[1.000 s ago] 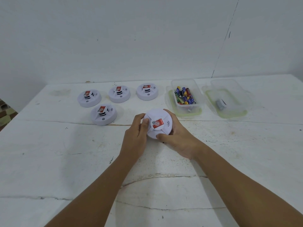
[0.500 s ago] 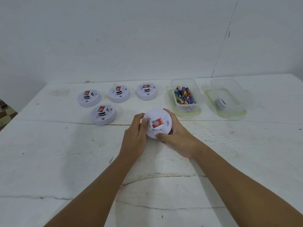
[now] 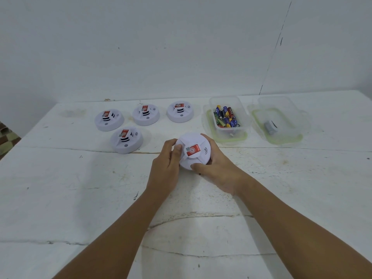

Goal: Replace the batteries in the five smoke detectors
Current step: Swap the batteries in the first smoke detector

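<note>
I have both hands on one detector (image 3: 194, 151), white and round, with a red label on top. My left hand (image 3: 166, 170) grips its left side, fingers curled round the rim and the thumb laid on the top face. My right hand (image 3: 216, 168) cups the right side, fingers wrapped round the far edge, thumb pressed to the near rim. So each grip is clamped on the detector. I cannot tell whether it is raised off the tabletop (image 3: 80, 198) or touching it; it sits near the middle, tilted a little toward me.

Four other detectors lie flat to the left: one (image 3: 126, 140) just beyond my left hand, and three in a row behind it, the left (image 3: 109, 120), the middle (image 3: 146, 115) and the right (image 3: 180, 112).

To the right, just beyond my right hand, a clear tub (image 3: 242, 109) holds mixed batteries (image 3: 226, 117). Further right, a second clear tub (image 3: 291, 109) holds one small grey thing (image 3: 270, 127), too blurred to name.
</note>
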